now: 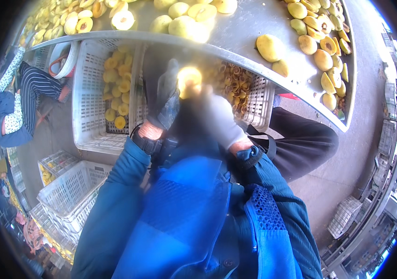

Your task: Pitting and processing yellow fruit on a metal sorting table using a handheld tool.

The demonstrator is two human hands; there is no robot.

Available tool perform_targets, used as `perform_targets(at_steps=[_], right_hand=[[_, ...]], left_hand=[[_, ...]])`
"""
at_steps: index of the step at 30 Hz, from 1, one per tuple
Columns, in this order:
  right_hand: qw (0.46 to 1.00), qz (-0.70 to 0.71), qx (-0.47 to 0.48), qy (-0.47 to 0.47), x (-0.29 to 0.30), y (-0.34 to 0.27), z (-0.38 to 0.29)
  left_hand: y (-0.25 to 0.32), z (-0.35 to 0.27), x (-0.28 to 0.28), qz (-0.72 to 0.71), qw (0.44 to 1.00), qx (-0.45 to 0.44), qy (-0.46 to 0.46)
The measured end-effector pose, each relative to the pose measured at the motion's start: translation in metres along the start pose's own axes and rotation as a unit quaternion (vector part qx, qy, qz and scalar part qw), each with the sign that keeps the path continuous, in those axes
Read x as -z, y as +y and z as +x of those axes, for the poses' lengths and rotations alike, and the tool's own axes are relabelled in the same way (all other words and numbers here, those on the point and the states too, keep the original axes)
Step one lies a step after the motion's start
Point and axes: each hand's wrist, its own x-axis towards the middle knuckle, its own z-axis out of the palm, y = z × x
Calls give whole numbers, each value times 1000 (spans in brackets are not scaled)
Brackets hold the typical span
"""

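Observation:
A bright yellow peach half [188, 80] is held up between my hands, below the edge of the metal table. My left hand [167, 101], in a greyish glove, grips it from the left side. Close against its lower right is my right hand [219, 115] in a pale glove; blur hides its fingertips and whatever they may hold. Under my left hand's side stands a white plastic crate [92, 90] with yellow peach halves [117, 80] inside. Behind my right hand, another white crate [261, 101] contains many brownish peach pits or scraps [237, 87].
Above my hands runs the rimmed metal table [240, 31], bearing whole and cut peaches [322, 59]. Stacked white crates [69, 195] stand on the floor at lower left. A person [10, 108] in striped trousers sits at the left. A tilted crate [345, 216] lies at lower right.

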Motion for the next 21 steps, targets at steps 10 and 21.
perform_targets(at_steps=[10, 21], right_hand=[[980, 185, -63, 31, -15, 1, 5], [969, 242, -48, 21, -14, 1, 0]], left_hand=[[39, 2, -9, -31, 987, 152, 36], [33, 0, -14, 66, 980, 187, 1]])
